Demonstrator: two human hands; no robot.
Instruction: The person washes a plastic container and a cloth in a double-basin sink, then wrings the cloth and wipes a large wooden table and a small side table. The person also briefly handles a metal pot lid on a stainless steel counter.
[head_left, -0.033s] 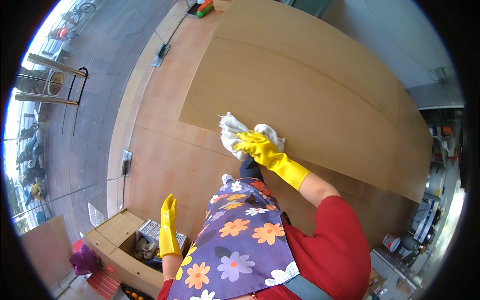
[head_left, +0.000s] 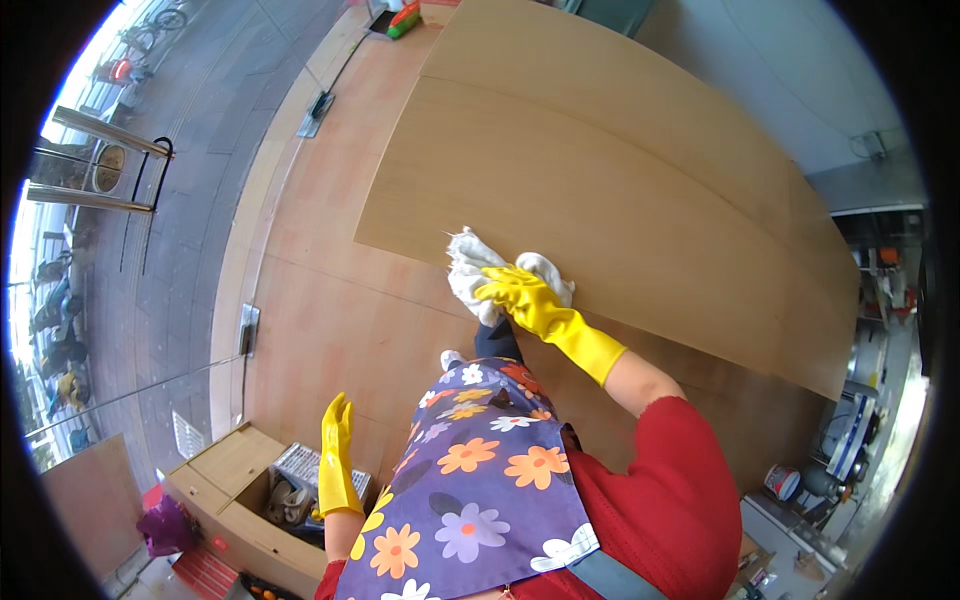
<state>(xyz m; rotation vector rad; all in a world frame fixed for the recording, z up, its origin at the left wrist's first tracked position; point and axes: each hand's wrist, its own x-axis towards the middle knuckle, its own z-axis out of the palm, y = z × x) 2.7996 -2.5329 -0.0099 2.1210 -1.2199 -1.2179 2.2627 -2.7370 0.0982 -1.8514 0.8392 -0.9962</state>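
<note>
My right hand (head_left: 528,300), in a long yellow rubber glove, grips a bunched white cloth (head_left: 468,268) at the near edge of a wide brown wooden tabletop (head_left: 600,180). Part of the cloth lies on the board, and folds bulge out on both sides of the glove. My left hand (head_left: 337,440), gloved in yellow too, hangs at my left side with its fingers stretched out and nothing in it. Below it stands an open wooden cabinet (head_left: 262,535) holding shoes and a pale crate-like thing.
A glass front with metal door handles (head_left: 95,197) runs along the left, with paving beyond it. A purple bag (head_left: 168,525) sits by the cabinet. At far left a green and orange object (head_left: 404,20) lies on the floor. Cluttered shelves (head_left: 850,440) and a tub (head_left: 782,482) stand right.
My right hand and the cloth have shifted very slightly to the right along the board's near edge. My left hand stays almost where it was.
</note>
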